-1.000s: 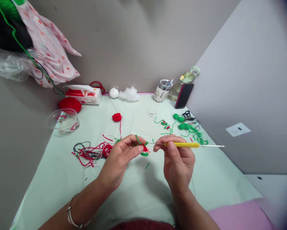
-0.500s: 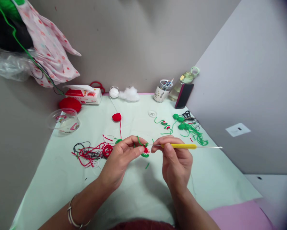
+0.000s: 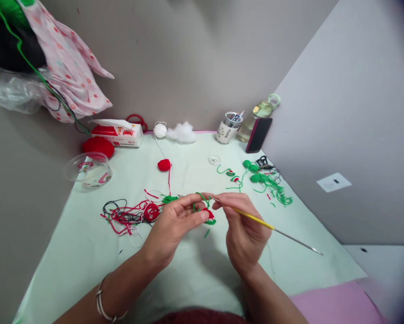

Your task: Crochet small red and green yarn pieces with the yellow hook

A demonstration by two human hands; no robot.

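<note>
My left hand (image 3: 174, 223) pinches a small crocheted piece (image 3: 210, 217), red with a white and green edge, between thumb and fingers. Green yarn (image 3: 202, 196) runs over the left forefinger. In my right hand (image 3: 244, 229) is a yellow-handled crochet hook (image 3: 256, 219), with its near metal end pointing down to the right. The hook's other tip meets the green yarn just above the piece. A green yarn bundle (image 3: 170, 199) lies behind the left fingers, partly hidden.
Tangled red, black and white yarn (image 3: 130, 216) lies left of my hands. A red ball (image 3: 164, 165), white stuffing (image 3: 182, 133), a tissue box (image 3: 119, 133) and a plastic tub (image 3: 90, 171) stand farther back. Rightward are green yarn (image 3: 272, 186), a phone (image 3: 259, 135), a pen can (image 3: 228, 129) and a bottle (image 3: 252, 121).
The hook has tilted, its free end swinging down and its working tip rising with a green loop. The crocheted piece has shifted slightly right and down in my left hand.
</note>
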